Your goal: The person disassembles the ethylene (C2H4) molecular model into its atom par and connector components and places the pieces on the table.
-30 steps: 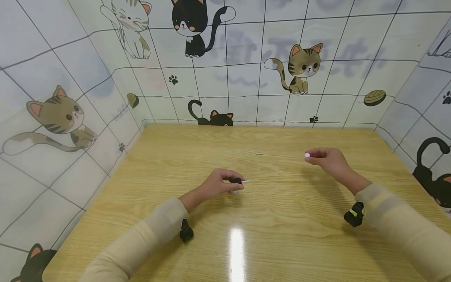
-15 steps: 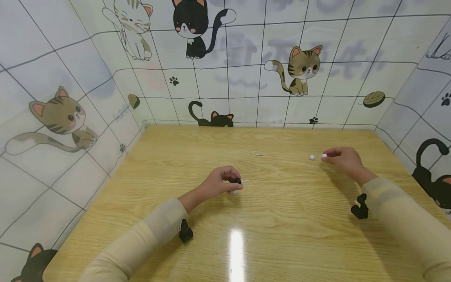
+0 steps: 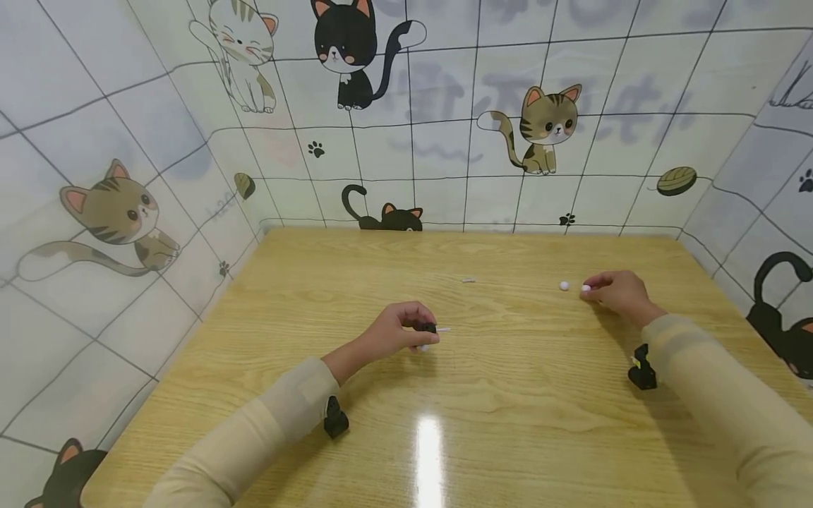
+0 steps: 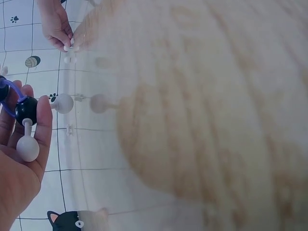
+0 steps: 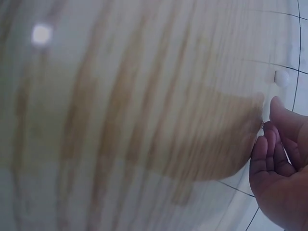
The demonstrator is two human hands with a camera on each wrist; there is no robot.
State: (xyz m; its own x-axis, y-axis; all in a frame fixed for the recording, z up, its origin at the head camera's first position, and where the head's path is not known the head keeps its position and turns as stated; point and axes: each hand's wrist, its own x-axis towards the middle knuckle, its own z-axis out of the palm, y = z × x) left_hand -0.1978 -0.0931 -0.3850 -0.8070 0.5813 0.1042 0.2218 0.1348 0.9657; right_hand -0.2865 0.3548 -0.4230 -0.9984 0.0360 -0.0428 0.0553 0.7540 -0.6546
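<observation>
My left hand (image 3: 400,329) holds a ball-and-stick molecular model above the table's middle. In the left wrist view, its black balls (image 4: 26,110) are joined by curved purple links (image 4: 18,89). White balls (image 4: 28,148) sit on short white sticks, and part of the model is hidden by the fingers. A thin white stick (image 3: 443,329) juts out to the right of the model. At the right, my right hand (image 3: 619,291) pinches a small white ball (image 3: 586,288) at its fingertips, low over the table. Another white ball (image 3: 564,286) lies on the table just left of those fingertips.
A short pale stick-like piece (image 3: 468,280) lies on the wooden table (image 3: 508,395) toward the back. Cat-printed cloth walls (image 3: 438,155) enclose the back and both sides. Black wrist cameras (image 3: 335,418) are strapped at both sleeves.
My right hand has moved right, leaving one white ball on the table, with a second at its fingertips. It has since dipped slightly. The left hand stays nearly still with the model.
</observation>
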